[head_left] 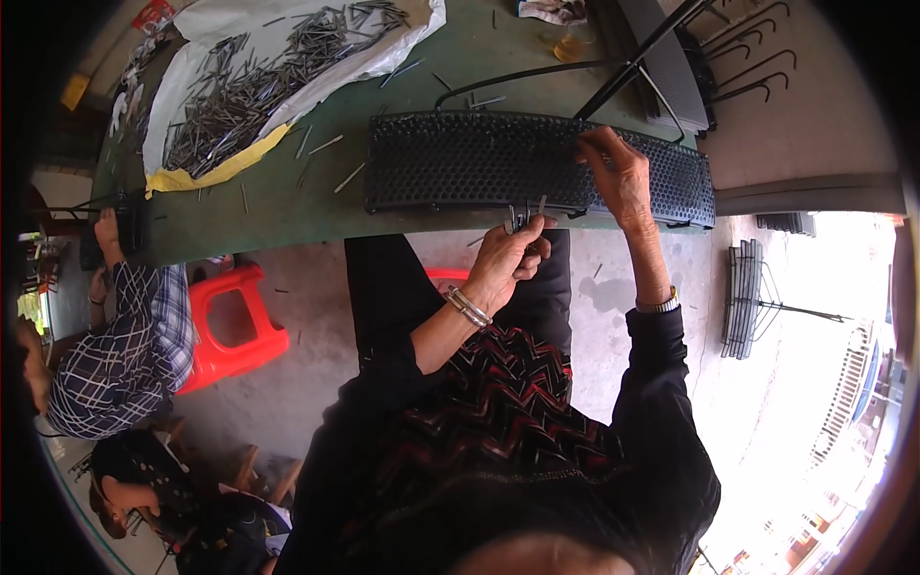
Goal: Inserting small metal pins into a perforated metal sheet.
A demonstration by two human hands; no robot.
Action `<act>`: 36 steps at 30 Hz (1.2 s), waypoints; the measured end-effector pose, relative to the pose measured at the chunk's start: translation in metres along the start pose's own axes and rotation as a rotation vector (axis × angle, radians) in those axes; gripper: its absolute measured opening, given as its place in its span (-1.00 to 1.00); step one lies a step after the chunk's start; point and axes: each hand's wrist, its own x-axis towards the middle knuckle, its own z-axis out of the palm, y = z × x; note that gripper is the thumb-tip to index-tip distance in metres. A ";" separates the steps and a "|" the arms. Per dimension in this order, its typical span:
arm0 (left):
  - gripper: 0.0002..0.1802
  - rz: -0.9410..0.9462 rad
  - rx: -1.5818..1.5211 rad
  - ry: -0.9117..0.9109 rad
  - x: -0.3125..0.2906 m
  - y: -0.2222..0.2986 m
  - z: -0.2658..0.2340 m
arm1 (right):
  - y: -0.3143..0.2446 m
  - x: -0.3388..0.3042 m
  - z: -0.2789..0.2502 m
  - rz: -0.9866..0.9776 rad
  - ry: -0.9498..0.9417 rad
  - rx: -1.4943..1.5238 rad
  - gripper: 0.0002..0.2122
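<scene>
A long black perforated metal rack [450, 163] lies along the near edge of the green table, with bent black rods rising from its far side. My left hand [503, 261] is closed around several short, thin metal strips [522, 217], their ends standing up just in front of the rack's near edge. Over the right half of the rack, my right hand [625, 182] has its thumb and fingers pinched together close to the perforated surface. Whatever sits in that pinch is too small to make out.
A heap of metal strips [259, 96] lies on a white sheet [203, 29] at the back left. More strips are scattered over the green table [316, 206]. A red stool [235, 326] and a person in a checked sleeve [115, 335] are at left. Another rack [743, 297] stands right.
</scene>
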 end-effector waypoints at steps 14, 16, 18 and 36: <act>-0.66 0.008 -0.038 -0.003 -0.003 0.000 0.003 | -0.001 -0.007 0.004 -0.097 0.041 -0.398 -0.82; -0.66 0.005 -0.043 -0.010 -0.004 0.000 0.004 | 0.002 -0.010 0.005 -0.136 0.057 -0.468 -0.80; -0.66 0.002 -0.047 -0.018 -0.004 0.001 0.004 | 0.000 -0.014 0.005 -0.127 0.082 -0.511 -0.80; -0.67 -0.041 0.027 -0.078 0.002 0.003 0.013 | -0.020 -0.049 -0.010 0.369 -0.306 0.378 -0.87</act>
